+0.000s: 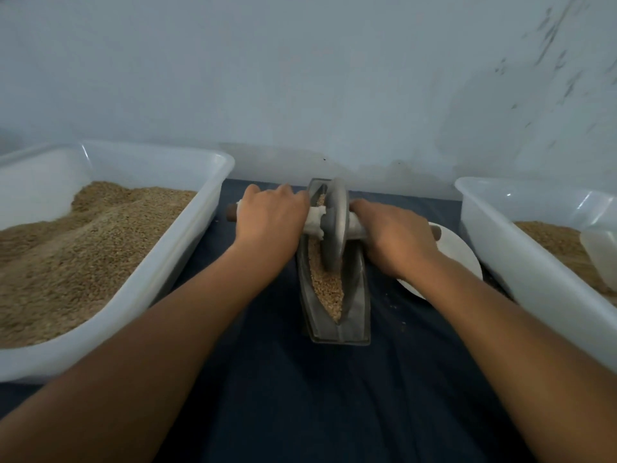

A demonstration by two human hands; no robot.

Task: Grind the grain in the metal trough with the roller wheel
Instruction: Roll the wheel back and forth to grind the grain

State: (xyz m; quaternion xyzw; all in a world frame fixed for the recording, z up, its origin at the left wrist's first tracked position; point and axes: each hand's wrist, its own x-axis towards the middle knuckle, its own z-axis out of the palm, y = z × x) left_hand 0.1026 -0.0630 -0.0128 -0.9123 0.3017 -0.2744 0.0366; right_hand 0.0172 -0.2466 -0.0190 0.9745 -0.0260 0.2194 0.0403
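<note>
Centrally, metal trough (359, 295) holds grain (329, 289); flanking tubs (187, 248) likewise.

Two bare forearms and hands of a person

The left hand (268, 217) and the right hand (397, 237) wear no gloves, rings or watch. Both forearms are uncovered, and no sleeve shows up to the frame edge.
</note>
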